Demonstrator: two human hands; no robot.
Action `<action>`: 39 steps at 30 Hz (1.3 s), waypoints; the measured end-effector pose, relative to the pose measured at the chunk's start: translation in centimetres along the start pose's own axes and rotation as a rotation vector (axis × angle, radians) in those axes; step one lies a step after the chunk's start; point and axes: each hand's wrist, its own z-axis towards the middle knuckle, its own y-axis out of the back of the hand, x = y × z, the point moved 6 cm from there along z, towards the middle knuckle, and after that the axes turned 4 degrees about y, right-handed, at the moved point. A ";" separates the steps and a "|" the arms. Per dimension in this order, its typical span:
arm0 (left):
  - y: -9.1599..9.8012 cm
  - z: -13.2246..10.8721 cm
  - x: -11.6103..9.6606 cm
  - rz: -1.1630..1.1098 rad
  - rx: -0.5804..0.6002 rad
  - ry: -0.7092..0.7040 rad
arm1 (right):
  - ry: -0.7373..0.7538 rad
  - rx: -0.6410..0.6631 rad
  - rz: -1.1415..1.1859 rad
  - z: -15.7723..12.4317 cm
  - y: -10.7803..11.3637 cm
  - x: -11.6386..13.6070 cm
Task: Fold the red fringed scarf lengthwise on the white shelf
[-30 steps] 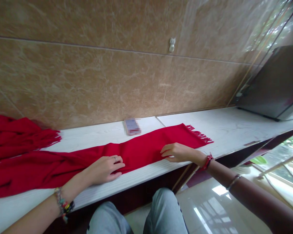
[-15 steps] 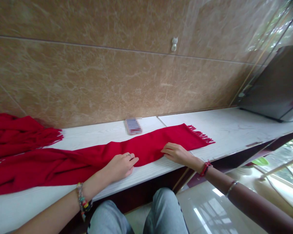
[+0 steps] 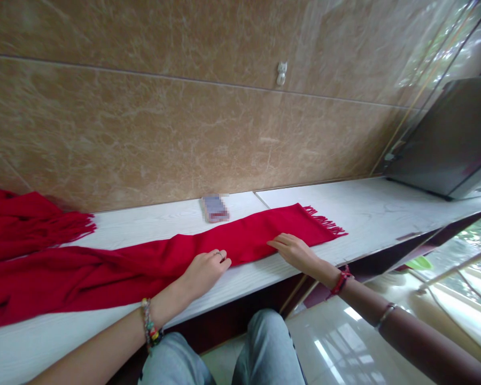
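— Seeing the scarf [image 3: 260, 235] where?
— Seeing it along the white counter [image 3: 372, 208], rumpling toward the left, lying flatter toward the right, ending in a fringe [image 3: 324, 220].
— And doing what with the left hand [image 3: 205, 271]?
— Touching the scarf's near edge, curling the fingers together; not managing to tell whether gripping, with the thumb hiding from view.
— And with the right hand [image 3: 299, 253]?
— Touching the same edge closer to the fringe, bending the fingers close together; again not managing to tell about any grip.
— Noticing anything else?
— Spotting a blurred item [image 3: 215, 207] behind the scarf, near the wall [image 3: 164, 133], and red cloth [image 3: 28, 219] bunching at far left.
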 end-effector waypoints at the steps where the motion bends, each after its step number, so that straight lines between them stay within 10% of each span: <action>1: 0.1 -0.1 -0.1 -0.001 0.004 -0.007 | -0.013 0.000 -0.011 -0.2 0.0 -0.2; 22: 0.1 -0.7 0.1 -0.180 0.049 -0.033 | 0.082 0.069 0.044 -2.7 0.6 -1.9; 34: -0.9 1.4 0.3 -0.364 0.048 -0.117 | 0.084 0.195 0.360 5.4 1.4 -0.2; 39: -1.7 4.4 1.8 -0.258 0.022 0.125 | 0.026 0.149 0.222 8.2 -3.2 -0.8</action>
